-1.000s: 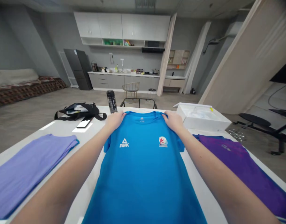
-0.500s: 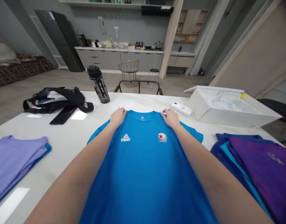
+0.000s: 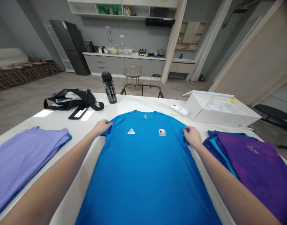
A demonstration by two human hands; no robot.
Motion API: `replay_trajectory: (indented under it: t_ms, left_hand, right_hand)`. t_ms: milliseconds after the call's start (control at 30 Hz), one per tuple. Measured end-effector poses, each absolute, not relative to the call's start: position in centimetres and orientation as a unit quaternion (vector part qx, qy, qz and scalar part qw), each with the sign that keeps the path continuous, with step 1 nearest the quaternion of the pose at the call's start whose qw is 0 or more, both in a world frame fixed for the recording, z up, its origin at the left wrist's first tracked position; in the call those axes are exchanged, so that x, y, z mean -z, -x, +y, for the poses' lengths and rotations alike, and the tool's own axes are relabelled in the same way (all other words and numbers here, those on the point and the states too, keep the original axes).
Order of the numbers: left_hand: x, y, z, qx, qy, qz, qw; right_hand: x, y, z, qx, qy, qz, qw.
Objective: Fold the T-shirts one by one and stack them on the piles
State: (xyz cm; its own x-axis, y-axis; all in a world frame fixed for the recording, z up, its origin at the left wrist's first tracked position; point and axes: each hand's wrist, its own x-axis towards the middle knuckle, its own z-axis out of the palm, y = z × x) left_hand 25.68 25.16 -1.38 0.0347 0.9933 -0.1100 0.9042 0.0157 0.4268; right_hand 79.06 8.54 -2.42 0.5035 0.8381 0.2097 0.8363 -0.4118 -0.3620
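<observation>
A blue T-shirt (image 3: 145, 162) lies spread front side up on the white table (image 3: 87, 143), its collar toward the far edge. White PEAK lettering is on one side of its chest and a round badge on the other. My left hand (image 3: 102, 127) pinches the left sleeve near its end. At the opposite sleeve, my right hand (image 3: 192, 136) has its fingers closed on the cloth. The shirt's lower hem runs out of view at the bottom.
Folded purple shirts (image 3: 253, 156) are stacked at right, lilac folded clothing (image 3: 33, 150) at left. Behind stand a black bag (image 3: 73, 98), a phone (image 3: 78, 113), a water bottle (image 3: 109, 89), a white device (image 3: 179, 109) and an open white box (image 3: 211, 114).
Both hands have moved outward and nearer, from the shoulders beside the collar to the sleeves. The sleeves now slope down closer to the shirt's sides. The camera view has shifted slightly.
</observation>
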Motion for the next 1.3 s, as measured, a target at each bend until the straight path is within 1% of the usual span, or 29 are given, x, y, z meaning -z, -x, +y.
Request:
replay_trajectory:
  t_ms: [100,167,267,367,433,500,600,667,733,800,867,967,1067,1100,1133,1200,1233,1300]
  left_hand:
    - [1.3,-24.9,25.2,-0.196,-0.680,0.691,0.144]
    - [1.3,-24.2,25.6,-0.213,-0.675,0.696,0.119]
    - [1.4,-22.9,26.5,-0.180,-0.678,0.706,0.104]
    - [1.5,-21.9,27.4,-0.146,-0.677,0.715,0.097]
    - [1.5,-21.5,27.7,-0.151,-0.671,0.720,0.092]
    - [1.5,-21.4,27.7,-0.187,-0.657,0.727,0.069]
    - [1.3,-21.3,27.6,-0.227,-0.634,0.737,0.053]
    - [1.0,-21.1,27.4,-0.188,-0.628,0.749,0.095]
    - [0.7,-20.7,26.9,-0.127,-0.633,0.749,0.151]
    - [0.3,-20.4,26.3,-0.100,-0.648,0.725,0.210]
    - [0.0,-20.1,25.4,-0.105,-0.661,0.692,0.272]
    - [-0.5,-20.0,24.1,-0.163,-0.656,0.653,0.341]
    - [-0.9,-20.0,23.1,-0.311,-0.585,0.624,0.414]
    - [-0.9,-19.9,22.8,-0.342,-0.559,0.608,0.449]
    - [-0.9,-19.8,22.6,-0.350,-0.541,0.593,0.483]
    - [-0.6,-19.7,22.1,-0.313,-0.530,0.582,0.532]
    - [-0.3,-19.7,21.8,-0.302,-0.523,0.588,0.538]
    - [0.2,-19.8,21.4,-0.334,-0.496,0.601,0.531]
  right_hand:
    - [3.3,-79.1,8.5,-0.018,0.815,-0.542,0.202]
    - [3.9,-79.3,8.7,-0.018,0.802,-0.573,0.170]
    - [4.6,-80.0,9.0,-0.024,0.799,-0.590,0.113]
    - [4.9,-81.5,9.3,-0.040,0.792,-0.603,0.090]
    - [5.0,-82.5,9.5,-0.045,0.778,-0.620,0.090]
    - [4.9,-83.4,9.7,-0.052,0.764,-0.634,0.106]
    - [4.5,-83.7,9.6,-0.048,0.760,-0.629,0.158]
    - [4.1,-83.3,9.3,-0.026,0.766,-0.613,0.192]
    - [3.7,-82.5,9.2,-0.004,0.771,-0.602,0.208]
    - [3.4,-81.5,9.2,0.005,0.770,-0.605,0.204]
    - [3.3,-80.2,9.2,0.006,0.766,-0.612,0.193]
    - [3.2,-77.8,9.0,0.011,0.774,-0.609,0.172]
    - [3.0,-74.5,8.3,0.046,0.771,-0.616,0.158]
    - [3.0,-73.3,8.1,0.058,0.761,-0.626,0.157]
    - [3.0,-72.0,7.8,0.064,0.750,-0.639,0.160]
    - [3.2,-69.5,7.4,0.050,0.733,-0.658,0.168]
    - [3.4,-68.3,7.2,0.033,0.730,-0.662,0.169]
    - [3.9,-66.6,7.0,0.004,0.733,-0.660,0.165]
